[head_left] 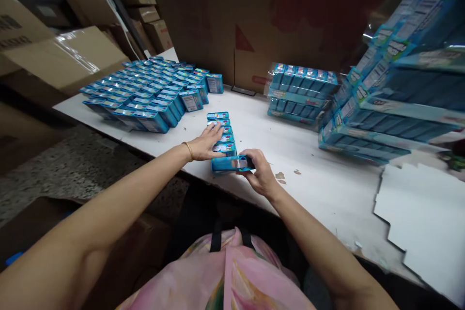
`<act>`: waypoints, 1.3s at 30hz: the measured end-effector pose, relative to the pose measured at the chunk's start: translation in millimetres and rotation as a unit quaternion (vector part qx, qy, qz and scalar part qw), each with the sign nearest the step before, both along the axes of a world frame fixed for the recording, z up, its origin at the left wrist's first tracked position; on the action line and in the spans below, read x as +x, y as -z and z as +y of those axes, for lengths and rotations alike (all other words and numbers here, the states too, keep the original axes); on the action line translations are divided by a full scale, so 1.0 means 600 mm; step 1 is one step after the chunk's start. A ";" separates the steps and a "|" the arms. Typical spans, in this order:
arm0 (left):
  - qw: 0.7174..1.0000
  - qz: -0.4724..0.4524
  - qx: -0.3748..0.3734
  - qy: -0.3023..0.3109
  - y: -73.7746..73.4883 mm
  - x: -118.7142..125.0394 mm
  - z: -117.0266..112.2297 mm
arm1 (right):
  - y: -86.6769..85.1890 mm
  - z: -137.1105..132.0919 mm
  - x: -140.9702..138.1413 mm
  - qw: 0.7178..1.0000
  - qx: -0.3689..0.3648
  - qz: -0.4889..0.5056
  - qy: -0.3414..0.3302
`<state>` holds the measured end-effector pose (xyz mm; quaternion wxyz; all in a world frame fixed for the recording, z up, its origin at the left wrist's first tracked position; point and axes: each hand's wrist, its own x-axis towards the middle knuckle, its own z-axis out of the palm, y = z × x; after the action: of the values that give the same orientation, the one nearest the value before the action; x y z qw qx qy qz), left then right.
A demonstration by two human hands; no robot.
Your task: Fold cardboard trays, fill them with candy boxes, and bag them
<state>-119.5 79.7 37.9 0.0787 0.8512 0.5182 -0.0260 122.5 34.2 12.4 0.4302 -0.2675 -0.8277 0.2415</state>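
Note:
My left hand (205, 143) lies flat on top of a short row of small blue boxes (222, 131) standing on edge on the white table (312, 174), with a gold bangle (188, 151) on its wrist. My right hand (257, 172) grips the end of another blue box (224, 164), which lies crosswise at the near end of the row. The box's far end touches or nearly touches the row. Fingers hide part of the held box and of the row's boxes.
A large block of matching blue boxes (145, 92) covers the table's far left. Shrink-wrapped stacks (301, 92) and a taller tilted pile (392, 87) stand at the right. A white cardboard sheet (417, 213) lies at the right edge. Brown cartons (61, 53) are stacked beyond the left edge.

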 end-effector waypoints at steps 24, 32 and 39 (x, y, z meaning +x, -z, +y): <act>0.999 -0.023 0.017 -0.019 -0.017 -0.002 -0.002 | 0.066 -0.028 -0.010 0.974 0.166 -0.110 0.104; 0.999 -0.028 0.033 -0.016 -0.015 -0.004 0.001 | 0.065 -0.030 -0.034 0.969 0.199 -0.132 0.060; 0.997 -0.067 0.038 -0.027 -0.004 -0.010 0.003 | 0.068 -0.037 -0.043 0.970 0.178 -0.138 0.089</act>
<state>-125.3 81.7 40.4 0.0816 0.8394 0.5348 0.0527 96.6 12.1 -28.4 0.3724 -0.2899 -0.8816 0.0122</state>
